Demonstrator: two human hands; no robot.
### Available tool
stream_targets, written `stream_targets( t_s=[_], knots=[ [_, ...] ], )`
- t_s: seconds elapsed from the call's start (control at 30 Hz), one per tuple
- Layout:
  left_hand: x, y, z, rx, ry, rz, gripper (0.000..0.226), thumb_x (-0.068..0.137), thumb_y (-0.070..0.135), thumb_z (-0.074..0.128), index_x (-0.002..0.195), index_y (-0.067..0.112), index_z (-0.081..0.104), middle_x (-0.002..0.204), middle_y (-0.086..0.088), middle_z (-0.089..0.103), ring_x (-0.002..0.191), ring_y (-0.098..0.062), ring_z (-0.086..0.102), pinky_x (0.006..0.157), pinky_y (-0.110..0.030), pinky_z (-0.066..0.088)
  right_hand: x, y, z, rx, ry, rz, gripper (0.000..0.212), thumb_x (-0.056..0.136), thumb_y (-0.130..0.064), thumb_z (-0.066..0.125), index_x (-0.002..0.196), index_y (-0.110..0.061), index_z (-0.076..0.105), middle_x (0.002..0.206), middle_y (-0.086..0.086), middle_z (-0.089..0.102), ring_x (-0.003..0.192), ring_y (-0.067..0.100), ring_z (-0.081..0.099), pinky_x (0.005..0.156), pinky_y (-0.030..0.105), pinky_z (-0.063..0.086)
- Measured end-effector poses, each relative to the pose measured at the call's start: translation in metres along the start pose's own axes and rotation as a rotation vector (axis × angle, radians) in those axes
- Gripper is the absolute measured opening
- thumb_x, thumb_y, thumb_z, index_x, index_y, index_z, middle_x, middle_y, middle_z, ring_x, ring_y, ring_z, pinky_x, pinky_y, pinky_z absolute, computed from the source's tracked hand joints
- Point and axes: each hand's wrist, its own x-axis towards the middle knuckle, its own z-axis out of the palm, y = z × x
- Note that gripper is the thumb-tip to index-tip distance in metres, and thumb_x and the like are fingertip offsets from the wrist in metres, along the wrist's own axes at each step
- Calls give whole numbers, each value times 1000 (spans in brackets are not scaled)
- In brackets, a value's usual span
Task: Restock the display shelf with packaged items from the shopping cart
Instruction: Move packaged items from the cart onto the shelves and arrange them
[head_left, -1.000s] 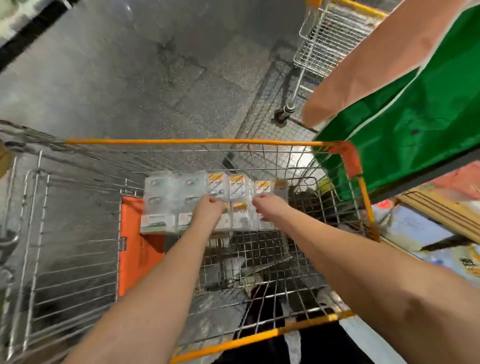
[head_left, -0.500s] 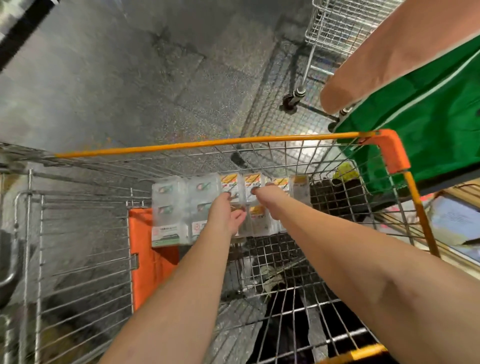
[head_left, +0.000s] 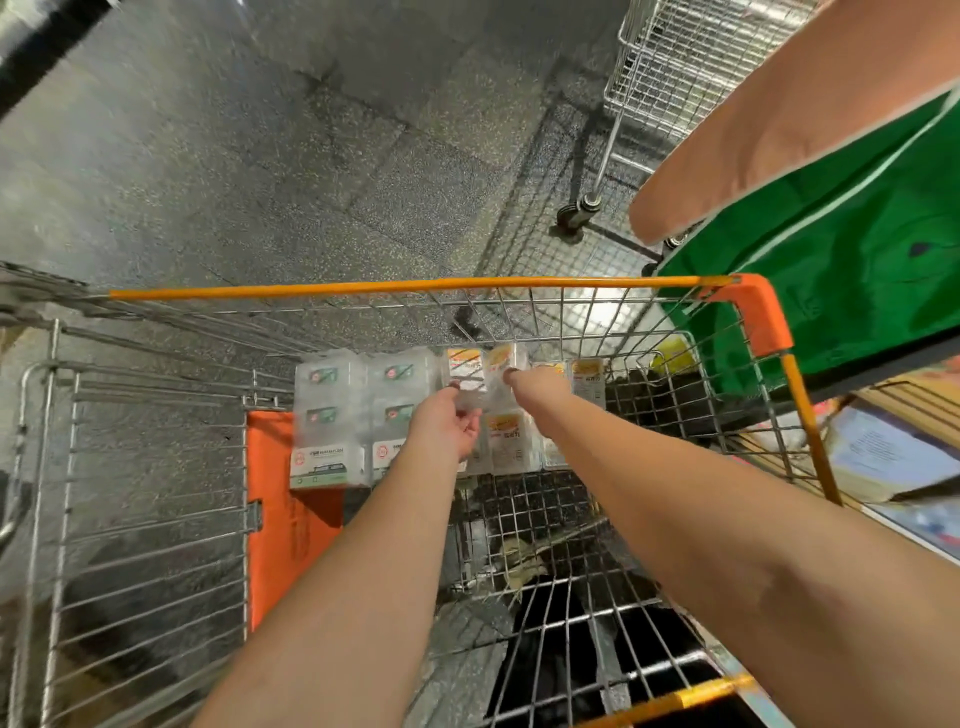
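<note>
- My left hand (head_left: 444, 423) reaches into the shopping cart (head_left: 519, 285) and grips a clear pack with a yellow label (head_left: 480, 382), thumb and fingers curled round its lower edge
- My right hand (head_left: 530, 376) is on the same pack from the other side, fingertips pinching its upper right corner
- That pack is raised a little and tilted, standing proud of the row behind it; motion blur smears its label, so I cannot read it
- More yellow-label packs (head_left: 511, 441) stand upright in a row against the far wire wall of the cart, just beside and below the one I hold
- To their left, touching them, stand green-label packs (head_left: 327, 415) in clear plastic, stacked in two columns, each with a white card at the bottom
- An orange panel (head_left: 291, 519) lies against the cart's left inner side, just below the green-label packs
- The cart's rim is orange, with a thick orange corner piece (head_left: 763, 317) at the far right
- A green fabric bag (head_left: 857, 249) sits beyond that corner, outside the cart
- A second wire cart (head_left: 675, 57) stands further off at the top right, on the grey speckled floor (head_left: 260, 156)
- A blurred, skin-toned shape (head_left: 769, 119) crosses the upper right, very near the camera; I cannot tell what it is
- Printed sheets or boxes (head_left: 883, 457) lie to the right of the cart, too blurred to make out
</note>
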Motion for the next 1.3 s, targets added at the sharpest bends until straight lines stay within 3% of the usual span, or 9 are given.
stream_targets(
  t_s=[0.07,0.2,0.4,0.57,0.73,0.87,1.0,1.13,1.3],
  knots=[
    [-18,-4,-3,31,-39,59,32,97,25,55,126,12,54,113,-14,59,73,-15,55,48,-20,41,-16,9,-16,39,-4,6,40,94,-36,52,112,-1,57,75,6,47,57,15,38,45,24,31],
    [-74,-12,-5,31,-150,164,25,97,25,57,118,11,53,104,-10,59,62,-14,52,46,-20,40,-57,28,-57,189,-85,-70,37,83,-36,57,104,-7,65,91,10,59,73,18,52,65,35,41],
    [-174,-35,29,143,-339,327,16,98,25,54,103,11,61,81,-4,67,58,-16,55,53,-25,39,-132,30,-145,528,-154,-276,8,94,-22,53,93,-14,56,66,-1,45,56,11,39,53,26,28],
    [-250,-53,77,327,-431,498,21,95,27,58,109,10,59,94,-9,69,61,-15,58,53,-26,42,-194,40,-227,544,-48,-474,32,93,-29,51,118,-15,65,94,0,70,76,15,50,61,28,33],
    [-314,-87,138,518,-536,731,17,93,31,61,99,15,59,97,-7,71,72,-18,61,64,-32,43,-243,72,-322,552,73,-593,20,97,-22,53,107,-17,71,80,-9,73,68,9,58,60,23,41],
    [-354,-128,180,621,-620,856,20,92,32,64,95,13,61,90,-4,65,78,-17,58,68,-31,44,-254,100,-382,587,187,-510,26,81,-42,63,100,-29,75,95,6,72,77,19,61,61,33,45],
    [-385,-175,231,698,-663,976,27,84,42,71,88,17,64,78,5,62,72,-12,55,73,-32,43,-274,142,-447,676,254,-601,19,93,-31,58,93,-20,73,82,-3,71,62,5,64,53,21,47],
    [-404,-213,286,822,-683,1032,46,65,61,73,85,20,66,74,-1,68,70,-20,59,79,-41,47,-285,186,-504,703,352,-604,25,91,-37,62,104,-19,72,100,2,74,83,12,70,71,30,56],
    [-423,-254,353,985,-682,1056,34,84,41,72,100,12,69,89,-1,69,82,-17,61,67,-27,42,-289,218,-569,629,468,-563,21,99,-28,52,93,-14,68,53,-2,47,46,11,39,49,26,28]
  ],
)
